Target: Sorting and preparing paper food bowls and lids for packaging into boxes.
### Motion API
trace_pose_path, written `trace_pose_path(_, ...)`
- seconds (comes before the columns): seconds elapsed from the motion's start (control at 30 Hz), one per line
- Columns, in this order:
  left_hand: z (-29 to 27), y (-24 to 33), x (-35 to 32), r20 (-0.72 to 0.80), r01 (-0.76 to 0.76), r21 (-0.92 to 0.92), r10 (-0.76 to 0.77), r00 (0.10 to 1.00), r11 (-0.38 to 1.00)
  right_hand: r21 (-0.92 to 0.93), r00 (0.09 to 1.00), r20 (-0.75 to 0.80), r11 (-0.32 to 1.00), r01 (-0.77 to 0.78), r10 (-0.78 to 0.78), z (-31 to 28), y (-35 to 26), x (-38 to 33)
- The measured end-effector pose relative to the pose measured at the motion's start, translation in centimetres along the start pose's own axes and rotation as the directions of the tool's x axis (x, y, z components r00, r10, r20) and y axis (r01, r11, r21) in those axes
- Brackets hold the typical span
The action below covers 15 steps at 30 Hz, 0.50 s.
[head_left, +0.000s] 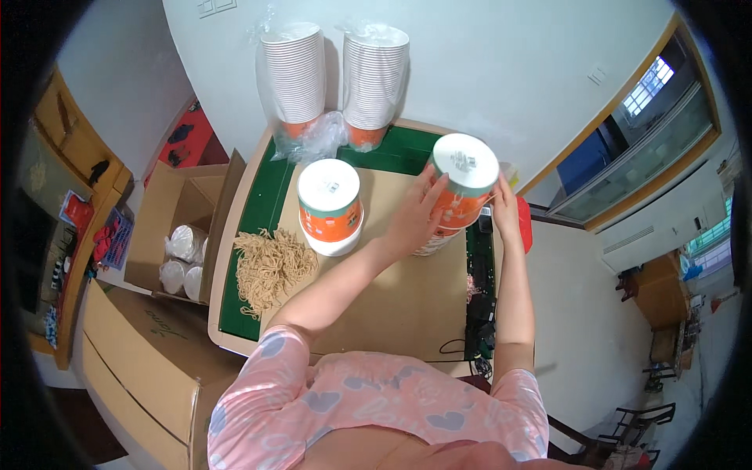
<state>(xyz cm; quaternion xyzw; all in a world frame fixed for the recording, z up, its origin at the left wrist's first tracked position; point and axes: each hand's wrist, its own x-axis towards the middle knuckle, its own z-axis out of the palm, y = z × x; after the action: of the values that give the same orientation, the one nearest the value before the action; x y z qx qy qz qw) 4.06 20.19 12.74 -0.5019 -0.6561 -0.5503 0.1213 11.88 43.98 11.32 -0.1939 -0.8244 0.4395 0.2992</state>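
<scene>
- Left hand (413, 218) was wrapped on the near side of an orange cup stack (462, 188), just right of frame centre, fingers spread on the wall.
- Right hand (505, 210) was pressed on the stack's far right side; its palm was hidden behind the stack, fingertips not visible.
- The stack was tilted, white lid facing the camera; its lower cups were covered by the left hand.
- A second stack (330, 205) stood upright to the left of centre, apart from both hands.
- Noodle pile (270, 266) lay on the table's (407, 305) left edge.
- Two bagged white cup towers (333, 74) stood at upper centre, their bases blurred by plastic.
- Open box (184, 235) at left held wrapped white items, hard to make out.
- Red thing (523, 223) behind the right wrist was mostly hidden.
</scene>
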Motion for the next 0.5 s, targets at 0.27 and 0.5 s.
trace_pose_path(0.27, -0.1, -2.4, -1.1, 0.259, -0.157, 0.533, 0.017, 0.966, 0.831, -0.358, 0.937, -0.112, 0.893, 0.272, -0.331, 0.6, -6.1, -3.7)
trace_pose_path(0.5, 0.1, -2.8, -5.0, 0.195, -0.009, 0.400, -0.075, 0.978, 0.917, -0.093, 0.914, -0.034, 0.912, 0.399, -0.404, 6.7, -12.0, -6.4)
